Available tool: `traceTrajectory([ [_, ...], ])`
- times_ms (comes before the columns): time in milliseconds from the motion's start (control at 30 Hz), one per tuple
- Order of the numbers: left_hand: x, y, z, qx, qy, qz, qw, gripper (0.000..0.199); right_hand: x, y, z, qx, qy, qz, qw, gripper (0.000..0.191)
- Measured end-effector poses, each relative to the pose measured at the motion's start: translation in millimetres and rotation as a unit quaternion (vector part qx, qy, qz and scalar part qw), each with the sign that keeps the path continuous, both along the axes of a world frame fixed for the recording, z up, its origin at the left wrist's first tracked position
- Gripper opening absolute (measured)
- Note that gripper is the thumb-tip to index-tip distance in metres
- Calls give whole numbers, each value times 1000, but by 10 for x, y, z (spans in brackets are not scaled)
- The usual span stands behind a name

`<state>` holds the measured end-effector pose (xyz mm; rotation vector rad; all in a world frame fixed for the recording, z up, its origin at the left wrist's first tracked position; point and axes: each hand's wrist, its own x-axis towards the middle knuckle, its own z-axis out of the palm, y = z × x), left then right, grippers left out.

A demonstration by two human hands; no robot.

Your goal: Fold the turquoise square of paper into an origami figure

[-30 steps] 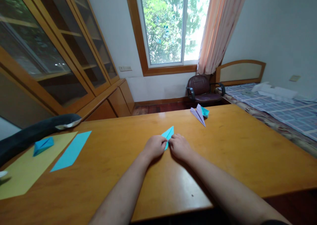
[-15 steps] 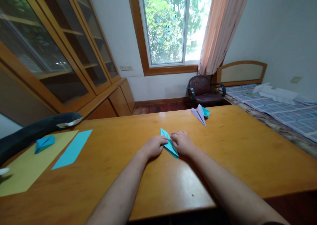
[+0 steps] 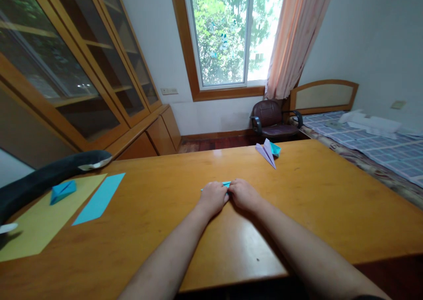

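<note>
Head view: the left hand (image 3: 214,198) and right hand (image 3: 243,194) meet over folded blue paper (image 3: 226,184) on the desk (image 3: 158,256), fingers drawn in narrow, gripping it. Some folding is done; how much remains cannot be told beneath them. A purple piece (image 3: 266,153) is folded; a blue strip (image 3: 99,201) lies flat, apparently unfolded.

The one camera, worn on the person's head, is looking from above the near edge of the table (image 3: 148,260), facing across it and tilting down. The hands (image 3: 229,196) are showing close by, mid-view. Beyond the table, it is taking in the window (image 3: 221,35) at the top, the cabinet (image 3: 109,62) left of the table and the bed (image 3: 370,137) at its far right.
</note>
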<state>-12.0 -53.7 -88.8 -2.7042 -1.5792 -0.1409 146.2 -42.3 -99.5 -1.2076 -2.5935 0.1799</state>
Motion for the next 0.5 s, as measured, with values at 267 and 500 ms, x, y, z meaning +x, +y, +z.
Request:
traceTrajectory([
  [267, -202, 63, -16, -26, -93, -93, 991, 24, 55, 48, -75, -21, 31, -11, 999, 21],
  [500, -230, 93, -45, -32, -118, -97, 988, 22, 61, 23, -52, -25, 32, -28, 999, 22],
])
